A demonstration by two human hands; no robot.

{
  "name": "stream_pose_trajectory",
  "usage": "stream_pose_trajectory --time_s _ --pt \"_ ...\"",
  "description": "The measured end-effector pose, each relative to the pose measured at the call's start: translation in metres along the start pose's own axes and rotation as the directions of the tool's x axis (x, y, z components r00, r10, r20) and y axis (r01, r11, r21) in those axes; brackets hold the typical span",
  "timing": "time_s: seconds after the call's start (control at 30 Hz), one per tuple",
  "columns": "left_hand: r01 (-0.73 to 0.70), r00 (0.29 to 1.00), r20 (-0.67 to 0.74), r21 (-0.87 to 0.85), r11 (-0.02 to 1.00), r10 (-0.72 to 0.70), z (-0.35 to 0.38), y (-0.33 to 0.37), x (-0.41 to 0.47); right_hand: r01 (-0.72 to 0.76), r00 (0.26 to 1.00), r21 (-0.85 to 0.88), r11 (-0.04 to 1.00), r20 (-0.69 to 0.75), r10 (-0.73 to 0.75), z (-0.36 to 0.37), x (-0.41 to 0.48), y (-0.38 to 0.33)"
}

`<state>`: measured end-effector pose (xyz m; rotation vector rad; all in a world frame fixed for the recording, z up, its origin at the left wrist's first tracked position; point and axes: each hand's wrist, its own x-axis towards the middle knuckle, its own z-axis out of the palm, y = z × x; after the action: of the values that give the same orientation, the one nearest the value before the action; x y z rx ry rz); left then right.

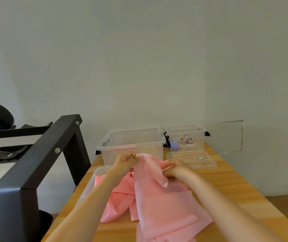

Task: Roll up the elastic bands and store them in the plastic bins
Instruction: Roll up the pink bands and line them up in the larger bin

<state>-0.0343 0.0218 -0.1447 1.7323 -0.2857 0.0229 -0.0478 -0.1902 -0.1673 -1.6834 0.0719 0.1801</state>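
A wide pink elastic band (159,198) lies crumpled across the wooden table (227,186), its top end lifted. My left hand (124,160) pinches the band's upper left corner. My right hand (178,170) grips its upper edge to the right. Behind them stands a clear plastic bin (132,142) with nothing visible in it. A second clear bin (186,137) at the back right holds a small purple roll (174,143).
A clear lid (192,159) lies in front of the right bin. Another clear lid (97,173) lies under the band at the table's left edge. A black metal rack (34,163) stands close on the left. The wall is right behind the bins.
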Motion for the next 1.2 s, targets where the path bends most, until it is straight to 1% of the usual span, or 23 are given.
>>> stream_pose_trajectory --time_s 0.1,0.17,0.33,0.53,0.63,0.7,0.77,0.83,0.93,1.03,1.2 --pt "0.013 1.000 0.006 -0.007 1.000 -0.013 -0.002 -0.003 -0.003 0.026 0.999 -0.021 0.999 -0.043 -0.027 -0.003 -0.002 -0.003" --pt "0.026 1.000 0.016 -0.008 1.000 -0.026 -0.003 -0.006 -0.005 0.042 0.998 0.000 0.999 -0.052 -0.042 -0.005 -0.002 -0.003" --pt "0.013 0.999 -0.049 0.008 1.000 -0.012 0.002 -0.008 -0.009 0.083 0.988 -0.041 0.996 -0.124 -0.087 -0.006 -0.007 -0.002" --pt "0.001 0.995 -0.101 -0.014 1.000 -0.003 -0.001 -0.004 -0.008 0.147 0.954 0.043 0.988 -0.270 -0.130 -0.012 -0.007 -0.007" --pt "-0.010 0.990 -0.140 0.024 1.000 0.014 -0.006 0.004 -0.004 0.228 0.924 0.079 0.970 -0.333 -0.190 -0.017 -0.008 -0.025" --pt "-0.043 0.987 -0.154 0.038 0.998 0.048 -0.011 0.019 0.003 0.313 0.892 0.126 0.941 -0.380 -0.246 -0.021 -0.009 -0.047" --pt "-0.084 0.976 -0.199 0.020 0.996 0.086 -0.015 0.040 0.012 0.413 0.845 0.133 0.901 -0.426 -0.325 -0.023 -0.010 -0.075" --pt "-0.138 0.962 -0.240 -0.015 0.990 0.131 -0.019 0.066 0.021 0.514 0.787 0.110 0.851 -0.454 -0.417 -0.025 -0.013 -0.105" --pt "-0.238 0.937 -0.270 -0.031 0.971 0.221 -0.024 0.105 0.029 0.626 0.697 0.025 0.779 -0.466 -0.545 -0.026 -0.020 -0.147" --pt "-0.338 0.900 -0.302 -0.024 0.941 0.316 -0.031 0.142 0.032 0.701 0.627 -0.041 0.712 -0.441 -0.643 -0.028 -0.028 -0.180" --pt "-0.439 0.855 -0.321 -0.027 0.898 0.408 -0.043 0.191 0.039 0.778 0.519 -0.092 0.622 -0.464 -0.718 -0.033 -0.036 -0.219"
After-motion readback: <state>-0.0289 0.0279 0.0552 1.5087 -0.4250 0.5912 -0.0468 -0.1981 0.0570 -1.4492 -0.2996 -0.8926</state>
